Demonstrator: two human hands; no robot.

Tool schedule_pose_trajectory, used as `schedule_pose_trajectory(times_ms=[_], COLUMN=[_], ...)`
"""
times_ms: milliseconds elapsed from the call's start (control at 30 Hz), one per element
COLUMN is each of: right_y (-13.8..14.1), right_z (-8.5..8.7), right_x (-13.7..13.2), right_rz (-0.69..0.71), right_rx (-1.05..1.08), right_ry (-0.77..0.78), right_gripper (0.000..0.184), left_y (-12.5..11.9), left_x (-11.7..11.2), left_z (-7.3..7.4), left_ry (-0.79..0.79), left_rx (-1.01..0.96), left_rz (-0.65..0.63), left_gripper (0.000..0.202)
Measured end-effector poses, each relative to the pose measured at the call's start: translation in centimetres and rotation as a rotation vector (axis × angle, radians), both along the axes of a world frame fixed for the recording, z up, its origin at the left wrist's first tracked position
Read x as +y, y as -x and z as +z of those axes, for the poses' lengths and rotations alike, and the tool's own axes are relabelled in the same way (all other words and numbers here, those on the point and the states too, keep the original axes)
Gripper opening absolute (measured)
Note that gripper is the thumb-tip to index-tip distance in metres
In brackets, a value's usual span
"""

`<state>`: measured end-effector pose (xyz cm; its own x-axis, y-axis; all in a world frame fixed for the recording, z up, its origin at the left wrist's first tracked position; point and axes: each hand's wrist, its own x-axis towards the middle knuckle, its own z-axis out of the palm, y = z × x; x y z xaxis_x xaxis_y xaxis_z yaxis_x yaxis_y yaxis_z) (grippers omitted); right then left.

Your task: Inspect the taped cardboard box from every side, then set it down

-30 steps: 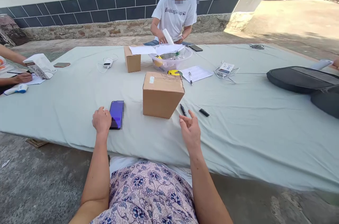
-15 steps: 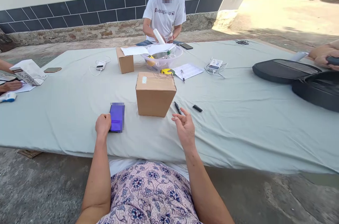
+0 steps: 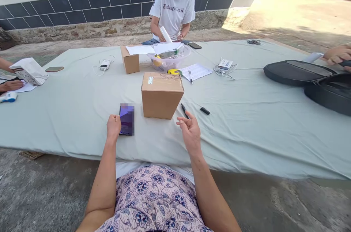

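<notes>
My left hand (image 3: pixel 113 126) rests on the pale green sheet (image 3: pixel 246 122), fingers curled, touching the left edge of a purple-screened phone (image 3: pixel 127 119). My right hand (image 3: pixel 189 131) hovers palm up with fingers loosely apart and nothing in it, just below a black pen (image 3: pixel 184 110). A closed cardboard box (image 3: pixel 161 94) stands between and a little beyond both hands. The pen's cap (image 3: pixel 204 110) lies to the right.
A person in a white shirt (image 3: pixel 173 11) sits across, holding a white roll over a clear bowl (image 3: pixel 168 60). A smaller box (image 3: pixel 129 60), papers, a yellow tape measure (image 3: pixel 173 71) and chargers lie nearby. A black case (image 3: pixel 307 76) sits right; other people's hands show at both edges.
My left hand and the phone have shifted slightly right, toward the box. My right hand stays hovering near the pen. The view has drifted a little.
</notes>
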<state>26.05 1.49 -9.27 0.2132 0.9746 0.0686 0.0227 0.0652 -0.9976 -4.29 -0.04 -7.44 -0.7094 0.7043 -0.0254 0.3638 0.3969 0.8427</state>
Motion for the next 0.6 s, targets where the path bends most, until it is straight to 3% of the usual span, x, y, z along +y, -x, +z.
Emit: schedule_pose_trajectory(times_ms=[200,400,500,600], right_y=[0.2,0.4,0.6,0.8], right_z=[0.3,1.2,2.5,4.2], right_x=[-0.1,-0.7,-1.5,-2.9], right_rz=[0.006,0.021,0.067,0.157], right_rx=[0.013,0.024,0.034,0.041], right_ry=[-0.014,-0.040,-0.084,-0.160], right_gripper=[0.057,0.052,0.048,0.040], left_y=[-0.3,-1.3,-3.7,-7.3], left_x=[-0.6,-2.3,-3.4,-4.5], left_z=[0.8,5.0,6.9,7.8], left_ry=[-0.157,-0.455,-0.743,-0.803], left_rx=[-0.238,-0.324,-0.403,-0.525], left_rz=[0.044,0.069,-0.051,-0.206], left_gripper=[0.011,0.020,0.032,0.037])
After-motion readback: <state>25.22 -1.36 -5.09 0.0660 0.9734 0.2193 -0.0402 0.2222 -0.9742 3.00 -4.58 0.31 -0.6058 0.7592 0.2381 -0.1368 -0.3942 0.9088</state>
